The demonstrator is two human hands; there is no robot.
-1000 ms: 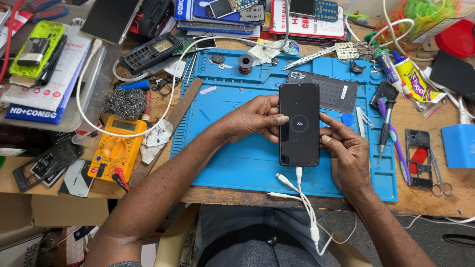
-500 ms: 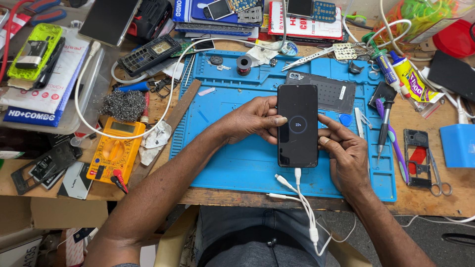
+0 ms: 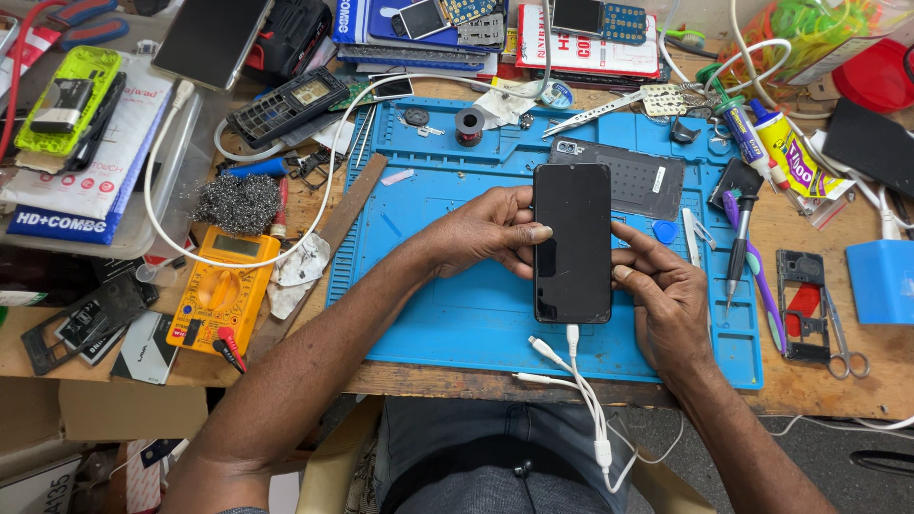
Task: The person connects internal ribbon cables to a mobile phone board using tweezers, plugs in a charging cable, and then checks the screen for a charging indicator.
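**Holding a dark phone by its long edges over the blue mat**

Pinching from both sides, the left hand has its thumb on the glass near the phone's left edge with fingers curled behind it, while the right hand presses fingertips to the right edge; both are closed on it. The phone sits just above the middle of the blue work mat, upright in view, its screen black. A white cable is plugged in at its 6 o'clock end and trails off the desk edge.

It looks light, stiff and flat, with slick glass that could slip or crack, so the side rails seem the safest hold, with no pull on the cable.

At 1 o'clock of the phone lies a grey back cover. At 3 o'clock rests a screwdriver. At 9 o'clock, off the mat, sits a yellow meter, with steel wool above it.
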